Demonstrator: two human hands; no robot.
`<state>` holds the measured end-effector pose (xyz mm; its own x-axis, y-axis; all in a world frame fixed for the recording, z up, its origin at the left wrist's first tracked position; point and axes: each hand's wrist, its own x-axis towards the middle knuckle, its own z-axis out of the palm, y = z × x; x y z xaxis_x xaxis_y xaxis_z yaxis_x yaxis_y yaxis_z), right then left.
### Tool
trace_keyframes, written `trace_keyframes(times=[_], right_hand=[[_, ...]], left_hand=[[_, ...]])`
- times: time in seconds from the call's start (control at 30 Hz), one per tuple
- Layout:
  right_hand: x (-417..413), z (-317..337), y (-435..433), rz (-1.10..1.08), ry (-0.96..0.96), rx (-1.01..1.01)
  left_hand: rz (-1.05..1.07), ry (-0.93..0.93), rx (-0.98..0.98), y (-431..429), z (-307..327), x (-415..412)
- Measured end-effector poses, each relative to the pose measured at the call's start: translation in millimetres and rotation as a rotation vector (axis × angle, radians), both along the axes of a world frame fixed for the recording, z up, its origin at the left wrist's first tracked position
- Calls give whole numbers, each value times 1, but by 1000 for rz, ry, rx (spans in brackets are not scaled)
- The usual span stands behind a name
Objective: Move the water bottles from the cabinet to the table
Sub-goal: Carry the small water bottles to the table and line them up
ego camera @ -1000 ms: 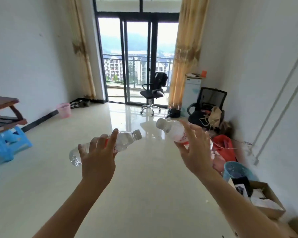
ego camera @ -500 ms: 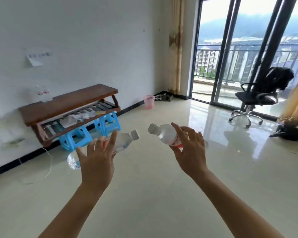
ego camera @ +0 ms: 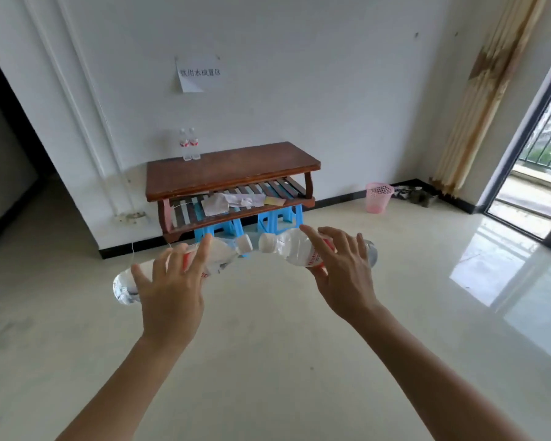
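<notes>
My left hand [ego camera: 169,288] grips a clear water bottle [ego camera: 221,254] with a red label, held sideways with its white cap pointing right. In my right hand [ego camera: 344,275] lies a second clear water bottle [ego camera: 288,248], also sideways, its cap pointing left toward the first. The two caps nearly meet in front of me. Ahead against the white wall stands a low brown wooden table [ego camera: 233,168]. Two more water bottles [ego camera: 189,148] stand upright at its back left corner.
The table's slatted lower shelf [ego camera: 236,202] holds papers, and blue plastic stools [ego camera: 277,218] sit beneath it. A pink wastebasket [ego camera: 377,197] stands to the right on the floor. A paper sign [ego camera: 198,73] hangs above. Glass balcony doors [ego camera: 528,173] lie at the right, a dark doorway [ego camera: 7,148] at the left.
The view has swung left from the balcony doors to face the wooden table head on. Both hands keep their bottles, and the caps have drawn closer together.
</notes>
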<state>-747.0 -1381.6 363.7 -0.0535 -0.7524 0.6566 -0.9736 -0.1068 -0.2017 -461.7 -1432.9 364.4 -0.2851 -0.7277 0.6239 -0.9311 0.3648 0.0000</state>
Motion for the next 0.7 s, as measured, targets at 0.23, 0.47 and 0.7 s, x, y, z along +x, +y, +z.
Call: trace_keyframes(times=[0.23,0.47,0.7], right_hand=[[-29,11,-174,-1,34,-16],[-96,-1,-326,-73,25,5],[-168,-34,-528,-53,-12,72]], left_hand=[[-12,-3,49,-177,9,-24],[-64,-35,65,-340,8,-80],[-15,-98,85,-534,-12,-150]])
